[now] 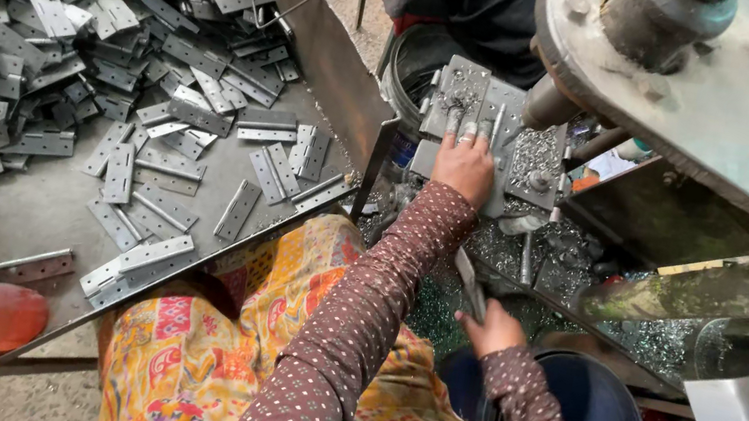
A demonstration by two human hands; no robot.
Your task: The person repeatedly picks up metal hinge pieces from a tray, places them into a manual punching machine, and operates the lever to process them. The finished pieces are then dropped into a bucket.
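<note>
A shallow sheet-metal tray [40,210] carries loose grey hinge plates [102,23], heaped thickly toward its far left corner and thinning to scattered single pieces near its right rim. Beside the tray's right edge, a machine bed [580,255] bears a perforated metal fixture [459,98] and glittering swarf [571,249].

A single camera, worn on the person's head, looks steeply down and slightly forward over the lap and both forearms, close enough that the patterned sleeves fill the lower middle. It faces a drilling machine [720,86] whose plate crowds the upper right corner, with the left hand [465,167] on the jig below it and the right hand [494,328] nearer the lens. The metal tray [21,202] of hinge plates [118,46] spreads across the left half.
</note>
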